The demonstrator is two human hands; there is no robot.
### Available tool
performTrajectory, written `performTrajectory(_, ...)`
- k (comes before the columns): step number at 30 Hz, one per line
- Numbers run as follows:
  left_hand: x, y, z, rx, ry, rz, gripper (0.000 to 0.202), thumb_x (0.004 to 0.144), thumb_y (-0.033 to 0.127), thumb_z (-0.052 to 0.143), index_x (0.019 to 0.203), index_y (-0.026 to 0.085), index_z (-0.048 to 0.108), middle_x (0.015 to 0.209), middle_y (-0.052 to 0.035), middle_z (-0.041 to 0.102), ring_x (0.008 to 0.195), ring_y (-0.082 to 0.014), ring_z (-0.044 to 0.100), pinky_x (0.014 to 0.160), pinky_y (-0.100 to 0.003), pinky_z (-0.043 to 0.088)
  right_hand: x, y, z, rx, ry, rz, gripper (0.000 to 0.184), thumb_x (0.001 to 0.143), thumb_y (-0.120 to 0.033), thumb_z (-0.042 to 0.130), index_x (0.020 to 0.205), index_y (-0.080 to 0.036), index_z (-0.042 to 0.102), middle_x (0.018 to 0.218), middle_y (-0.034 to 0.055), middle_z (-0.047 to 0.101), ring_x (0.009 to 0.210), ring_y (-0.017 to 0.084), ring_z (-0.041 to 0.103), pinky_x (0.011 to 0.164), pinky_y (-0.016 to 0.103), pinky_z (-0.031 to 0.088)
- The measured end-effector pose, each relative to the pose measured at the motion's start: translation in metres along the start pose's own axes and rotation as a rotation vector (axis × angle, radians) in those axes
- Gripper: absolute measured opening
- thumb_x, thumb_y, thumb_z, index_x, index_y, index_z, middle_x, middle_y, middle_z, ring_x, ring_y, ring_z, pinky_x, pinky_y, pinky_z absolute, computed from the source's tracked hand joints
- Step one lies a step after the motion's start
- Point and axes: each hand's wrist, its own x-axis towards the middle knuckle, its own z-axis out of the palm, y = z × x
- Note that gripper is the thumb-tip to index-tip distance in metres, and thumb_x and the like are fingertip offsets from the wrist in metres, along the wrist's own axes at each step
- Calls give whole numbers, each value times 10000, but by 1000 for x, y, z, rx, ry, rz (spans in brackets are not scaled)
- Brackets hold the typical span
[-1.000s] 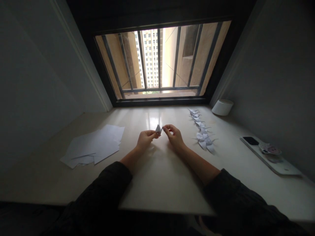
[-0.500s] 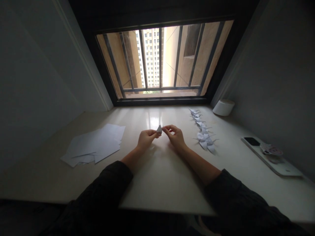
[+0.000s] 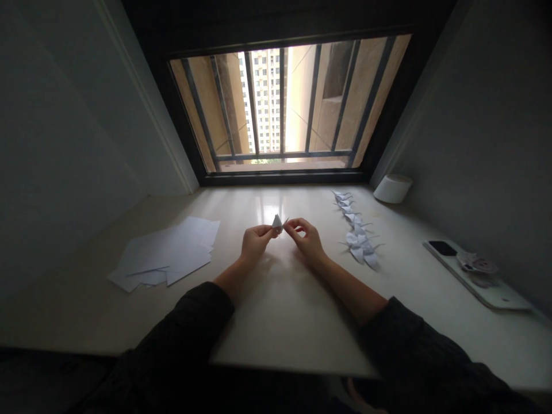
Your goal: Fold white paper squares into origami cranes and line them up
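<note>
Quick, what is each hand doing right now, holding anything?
Left hand: closed, pinching the small folded paper piece.
Right hand: closed, pinching the same piece from the other side.

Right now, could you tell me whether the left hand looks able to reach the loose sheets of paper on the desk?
Probably yes: only bare desk lies between the left hand and the loose sheets on its side. It is busy, though, pinching a folded paper with the right hand.

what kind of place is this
Probably a room at home in a high-rise: a desk under a barred window facing apartment towers, with paper sheets and a row of paper cranes. The left hand and right hand pinch a small folded paper.
</note>
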Motion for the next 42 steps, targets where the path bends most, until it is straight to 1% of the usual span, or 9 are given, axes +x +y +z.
performTrajectory(5,0,0,-1,7,-8,4,319,653,460,694,750,158,729,747,-75,712,732,-194,637,624,-270,433,0,1,1,1,-55,1,236,757,-444,579,770,-212,625,804,41,648,801,202,593,717,339,443)
performTrajectory(9,-1,1,1,-5,-13,-4,324,648,464,696,747,158,729,740,-74,711,725,-194,637,610,-269,427,-1,3,4,-21,-54,15,210,787,-412,537,748,-213,593,774,31,627,760,192,575,712,334,439)
performTrajectory(16,-5,1,9,-55,58,-51,380,663,494,677,827,154,722,756,-79,709,777,-202,639,590,-255,401,-4,2,10,8,-5,40,221,809,-415,488,730,-216,541,764,27,601,757,190,554,722,328,428)
performTrajectory(22,-7,2,14,-112,123,-78,401,657,512,672,812,145,713,823,-98,711,833,-213,637,608,-259,412,-5,2,13,41,9,86,223,811,-411,480,728,-213,537,755,24,593,739,188,549,715,329,421)
performTrajectory(24,-6,0,13,-102,108,-69,401,658,513,671,814,146,712,798,-91,708,816,-210,636,604,-259,417,-5,4,11,8,5,60,212,815,-402,481,736,-214,537,760,25,591,747,190,548,725,335,420)
performTrajectory(27,-4,-2,9,-42,37,-19,382,652,502,683,812,157,714,759,-70,701,775,-200,631,598,-258,423,-3,6,7,-51,-1,7,198,819,-395,487,744,-218,535,772,26,590,770,195,546,752,346,421)
performTrajectory(31,-2,-3,3,27,-43,58,361,651,479,695,841,174,723,793,-58,703,775,-197,623,605,-259,430,-2,6,3,-71,-4,-27,171,818,-374,490,758,-220,535,779,27,584,785,197,544,773,359,422)
performTrajectory(36,0,-6,1,77,-82,90,361,658,487,682,819,167,728,760,-50,701,728,-189,619,609,-264,435,-2,2,2,-67,-28,-38,161,810,-372,500,771,-223,549,795,28,592,807,199,544,804,374,421)
performTrajectory(42,3,-11,-1,82,-93,113,341,666,476,678,758,152,726,733,-59,702,701,-185,624,626,-268,441,0,5,1,-63,-75,-32,218,802,-433,528,777,-220,570,815,29,613,831,200,558,802,367,423)
